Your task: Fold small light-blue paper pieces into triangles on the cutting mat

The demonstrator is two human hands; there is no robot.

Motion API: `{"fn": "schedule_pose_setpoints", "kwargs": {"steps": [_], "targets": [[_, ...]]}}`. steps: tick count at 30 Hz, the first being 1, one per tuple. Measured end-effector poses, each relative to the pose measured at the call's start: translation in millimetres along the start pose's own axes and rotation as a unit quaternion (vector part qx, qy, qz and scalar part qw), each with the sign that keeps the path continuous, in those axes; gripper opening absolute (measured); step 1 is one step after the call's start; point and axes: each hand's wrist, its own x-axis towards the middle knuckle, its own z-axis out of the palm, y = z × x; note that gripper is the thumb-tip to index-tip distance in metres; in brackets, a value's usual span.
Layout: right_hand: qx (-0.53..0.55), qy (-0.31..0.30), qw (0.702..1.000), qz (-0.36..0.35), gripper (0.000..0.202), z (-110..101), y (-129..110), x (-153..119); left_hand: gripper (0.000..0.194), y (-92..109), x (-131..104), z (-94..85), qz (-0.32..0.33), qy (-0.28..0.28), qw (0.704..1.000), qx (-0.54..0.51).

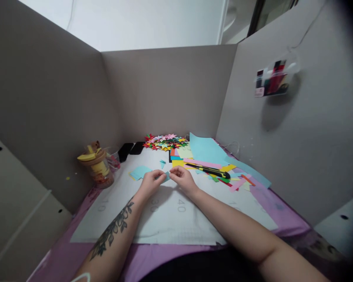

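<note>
One blue paper piece (166,178) is pinched by left hand (151,180) and right hand (183,180); cutter (209,170) lies across paper strips (237,185) nearby.

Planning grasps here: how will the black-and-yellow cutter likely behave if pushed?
The cutter likely stays stiff: its body looks solid and straight. It may slide easily, lying on loose paper strips, which could shift along with it.
</note>
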Motion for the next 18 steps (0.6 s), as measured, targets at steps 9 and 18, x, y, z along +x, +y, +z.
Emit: {"fn": "schedule_pose_setpoints", "kwargs": {"steps": [9, 18], "targets": [[-0.095, -0.017, 0.995, -0.039, 0.017, 3.4, -7.7, -6.3, 0.025, 2.3, -0.3, -0.2, -0.003, 0.003, 1.000, 0.006], [-0.117, -0.021, 0.992, -0.051, 0.014, 3.3, -8.0, -7.2, 0.027, -0.2, -0.1, -0.1, -0.005, 0.000, 1.000, 0.004]]}}
